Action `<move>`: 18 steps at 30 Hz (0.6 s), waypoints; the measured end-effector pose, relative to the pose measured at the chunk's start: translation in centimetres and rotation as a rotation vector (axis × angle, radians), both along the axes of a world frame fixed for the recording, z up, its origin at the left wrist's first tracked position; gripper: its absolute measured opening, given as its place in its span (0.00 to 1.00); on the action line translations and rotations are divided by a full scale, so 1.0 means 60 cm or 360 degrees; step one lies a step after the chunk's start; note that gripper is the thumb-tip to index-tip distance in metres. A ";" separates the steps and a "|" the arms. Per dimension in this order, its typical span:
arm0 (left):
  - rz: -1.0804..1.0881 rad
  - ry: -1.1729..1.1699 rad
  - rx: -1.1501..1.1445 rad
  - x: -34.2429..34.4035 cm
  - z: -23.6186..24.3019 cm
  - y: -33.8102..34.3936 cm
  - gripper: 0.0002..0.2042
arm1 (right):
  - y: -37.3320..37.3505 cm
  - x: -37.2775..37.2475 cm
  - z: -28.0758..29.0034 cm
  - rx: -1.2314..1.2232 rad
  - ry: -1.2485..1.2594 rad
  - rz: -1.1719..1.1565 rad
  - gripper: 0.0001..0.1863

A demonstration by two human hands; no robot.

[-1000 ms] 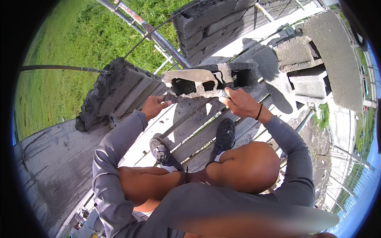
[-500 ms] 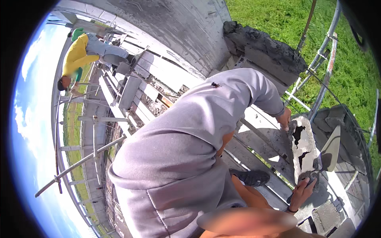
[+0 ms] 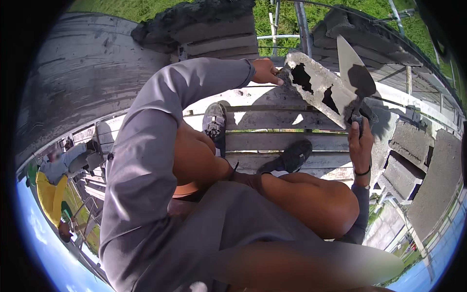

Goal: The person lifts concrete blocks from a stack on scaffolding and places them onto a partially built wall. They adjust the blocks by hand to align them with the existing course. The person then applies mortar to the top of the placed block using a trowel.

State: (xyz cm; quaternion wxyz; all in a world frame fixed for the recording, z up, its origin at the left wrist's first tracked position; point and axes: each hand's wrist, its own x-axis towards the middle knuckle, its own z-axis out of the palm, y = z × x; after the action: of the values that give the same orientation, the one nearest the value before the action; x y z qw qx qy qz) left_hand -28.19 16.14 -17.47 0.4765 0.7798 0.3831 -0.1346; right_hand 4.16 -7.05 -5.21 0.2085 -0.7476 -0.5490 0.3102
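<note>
The left hand [image 3: 265, 72] grips the left end of the hollow block [image 3: 316, 88], and the right hand [image 3: 361, 146] is closed round the handle of the trowel [image 3: 354, 67] at the block's right end; whether it also bears on the block, I cannot tell. The one block lies between the two hands, its long axis slanting from the left hand down toward the right, each hand about equally near its own end. Two ragged openings show in its face. The single trowel's blade points away, beyond the block's right half. Nearer the body than the block are two shoes [image 3: 214, 121] on planks [image 3: 272, 141]; right of it, two loose blocks [image 3: 411, 140].
</note>
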 end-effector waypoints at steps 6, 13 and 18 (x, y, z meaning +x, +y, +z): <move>0.0050 -0.0093 -0.0266 -0.012 0.028 0.007 0.37 | -0.004 -0.020 -0.038 0.0426 -0.0348 0.0247 0.19; 0.0168 -0.0092 -0.0247 -0.011 0.047 0.001 0.38 | -0.010 -0.029 -0.055 0.0603 0.0009 0.0128 0.16; 0.0113 -0.0041 -0.0133 -0.014 0.050 0.000 0.36 | -0.007 -0.035 -0.063 0.0362 -0.0387 0.0325 0.19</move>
State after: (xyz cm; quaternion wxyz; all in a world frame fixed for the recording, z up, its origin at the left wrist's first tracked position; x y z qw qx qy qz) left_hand -29.03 16.13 -14.49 0.5181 0.7468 0.3983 -0.1235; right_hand 2.04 -7.46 -8.99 0.1911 -0.6917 -0.6746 0.1731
